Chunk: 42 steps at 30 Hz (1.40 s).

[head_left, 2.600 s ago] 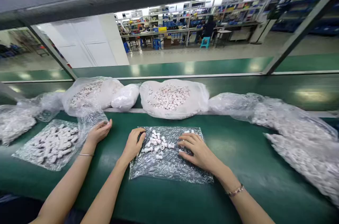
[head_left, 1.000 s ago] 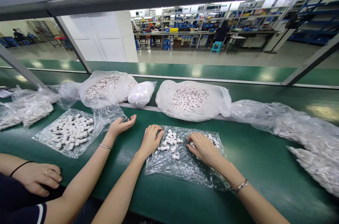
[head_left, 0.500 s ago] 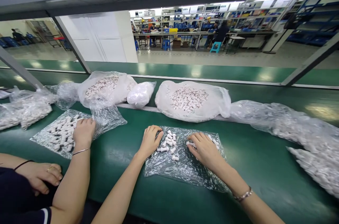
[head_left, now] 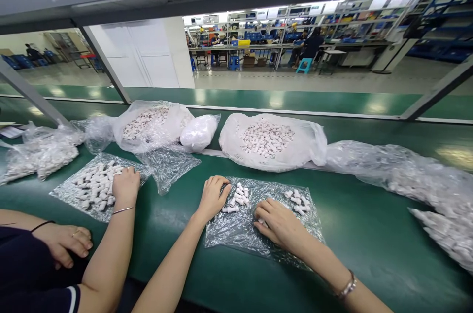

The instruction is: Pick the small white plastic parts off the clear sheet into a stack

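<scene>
A clear plastic bag (head_left: 236,239) is laid flat on the green table (head_left: 170,239), and its left edge is covered by the person's left hand (head_left: 213,198). The fingers of that hand are bent and kept close together; whether anything is held beneath them cannot be told. Just beside it, a small group of white fittings (head_left: 240,195) is spread on the bag, and a second group of fittings (head_left: 297,201) is placed near the upper right corner. Between and below the two groups, the bag is reached over by the right hand (head_left: 278,222), whose fingers are curled downward in a narrow curve; a bit of white is seen under them, but whether it is gripped cannot be told. Behind the flat bag, a large open bag (head_left: 266,139) is filled with more small pieces. To the left, another pile of fittings (head_left: 95,186) is touched by a co-worker's hand (head_left: 126,186).
</scene>
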Motion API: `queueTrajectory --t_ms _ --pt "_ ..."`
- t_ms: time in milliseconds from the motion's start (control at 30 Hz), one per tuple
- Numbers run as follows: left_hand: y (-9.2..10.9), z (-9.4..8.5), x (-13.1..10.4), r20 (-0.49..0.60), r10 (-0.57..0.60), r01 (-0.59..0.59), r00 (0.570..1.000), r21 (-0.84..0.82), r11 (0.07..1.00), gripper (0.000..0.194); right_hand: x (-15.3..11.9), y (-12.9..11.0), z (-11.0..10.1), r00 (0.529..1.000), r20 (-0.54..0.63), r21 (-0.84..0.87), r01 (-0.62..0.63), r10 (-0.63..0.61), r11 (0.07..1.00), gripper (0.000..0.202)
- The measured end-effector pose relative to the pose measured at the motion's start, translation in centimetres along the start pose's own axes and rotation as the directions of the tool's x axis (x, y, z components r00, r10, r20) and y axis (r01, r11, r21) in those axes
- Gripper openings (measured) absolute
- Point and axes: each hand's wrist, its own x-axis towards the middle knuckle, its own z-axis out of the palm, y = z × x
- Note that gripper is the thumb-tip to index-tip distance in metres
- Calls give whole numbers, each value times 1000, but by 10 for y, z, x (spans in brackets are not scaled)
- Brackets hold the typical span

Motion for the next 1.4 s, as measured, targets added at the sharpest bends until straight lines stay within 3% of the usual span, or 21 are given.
queueTrajectory --t_ms 100,233,400,600,867,1033,1200,1400 --pt "1 0 1 0 7 -7 1000 8 1000 18 11 8 -5 997 -75 52 -20 24 998 3" --pt "2 0 0 1 30 -30 1000 19 999 19 36 13 4 992 -122 106 -6 19 994 10" --pt "1 0 0 3 51 -51 999 34 998 20 44 22 11 996 -87 83 -3 10 997 9" --pt "-1 2 0 6 53 -54 999 48 997 19 34 37 0 998 -61 23 -31 32 999 8" --pt "-2 2 0 5 64 -64 998 64 996 16 70 35 14 996 -23 34 86 -85 996 21" --pt "-2 2 0 4 60 -60 998 66 996 17 66 45 13 998 -19 19 56 -56 998 13" --pt "-1 2 1 -1 55 -54 999 68 996 17 61 28 8 994 -29 62 106 -104 992 20" --pt "-1 3 1 0 50 -49 999 75 996 18 63 12 11 994 -28 25 103 -103 994 10"
